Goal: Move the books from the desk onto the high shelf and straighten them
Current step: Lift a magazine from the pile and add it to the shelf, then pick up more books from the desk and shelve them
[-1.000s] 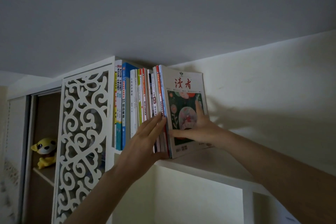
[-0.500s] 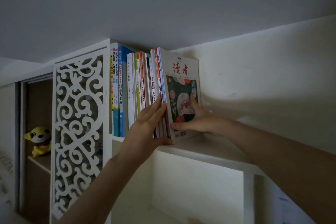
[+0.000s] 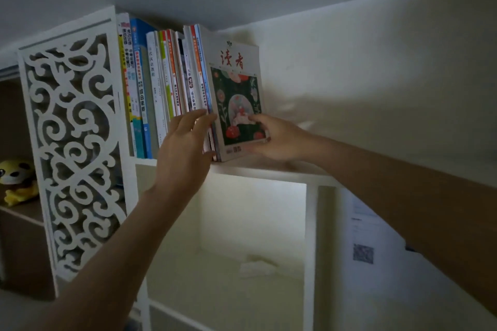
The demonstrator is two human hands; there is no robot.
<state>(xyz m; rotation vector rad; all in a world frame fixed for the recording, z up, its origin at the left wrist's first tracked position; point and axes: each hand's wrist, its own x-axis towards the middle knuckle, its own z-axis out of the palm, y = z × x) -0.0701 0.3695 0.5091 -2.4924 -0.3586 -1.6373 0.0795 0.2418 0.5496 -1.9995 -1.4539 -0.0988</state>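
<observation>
A row of books (image 3: 164, 83) stands upright on the high white shelf (image 3: 269, 169), close under the ceiling. The rightmost one is a magazine (image 3: 236, 83) with red characters and a dark floral cover facing right. My left hand (image 3: 185, 142) lies with straight fingers against the spines of the books just left of the magazine. My right hand (image 3: 274, 137) presses flat on the lower part of the magazine's cover, thumb pointing left across it. Both arms reach up from below.
A white carved scroll panel (image 3: 72, 140) closes the shelf's left end. Behind it a yellow plush toy (image 3: 16, 177) sits on a wooden shelf. Below the books is an open white compartment (image 3: 252, 236). A paper sheet (image 3: 368, 236) hangs on the wall at right.
The view has tilted down, so the shelf sits higher in frame. My right hand slid lower on the magazine cover. My left hand stays against the spines.
</observation>
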